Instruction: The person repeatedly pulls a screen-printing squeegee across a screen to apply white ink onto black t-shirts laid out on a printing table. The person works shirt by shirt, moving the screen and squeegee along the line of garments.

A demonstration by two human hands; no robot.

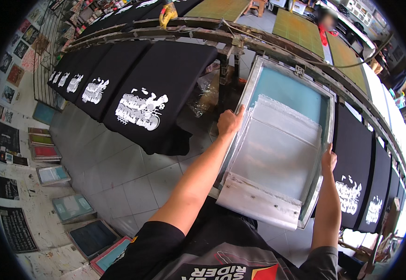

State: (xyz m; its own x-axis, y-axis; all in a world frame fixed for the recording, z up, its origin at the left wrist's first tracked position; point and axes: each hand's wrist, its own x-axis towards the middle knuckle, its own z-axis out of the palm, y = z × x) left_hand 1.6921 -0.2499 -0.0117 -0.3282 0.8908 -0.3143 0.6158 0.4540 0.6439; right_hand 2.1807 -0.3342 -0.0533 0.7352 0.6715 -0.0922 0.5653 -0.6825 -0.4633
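A screen-printing frame (330, 116) with a pale metal rim is held tilted in front of me. Its teal mesh (296, 88) is smeared with white ink over the middle and lower part. My left hand (231, 122) is closed on the frame's left side, and my right hand (329, 159) grips its right side. Across the near end of the screen lies a wide metal squeegee (259, 200), touched by neither hand. Left of the frame, a black shirt (170, 70) with a white print is spread on a sloping board. The fingertips under the frame are hidden.
More printed black shirts (354, 135) hang along the rail to the right. A metal rail (268, 44) runs behind the frame. Screens (72, 206) lean along the left wall. A yellow-gloved hand (167, 16) shows at the far table, and another person (326, 25) is at far right.
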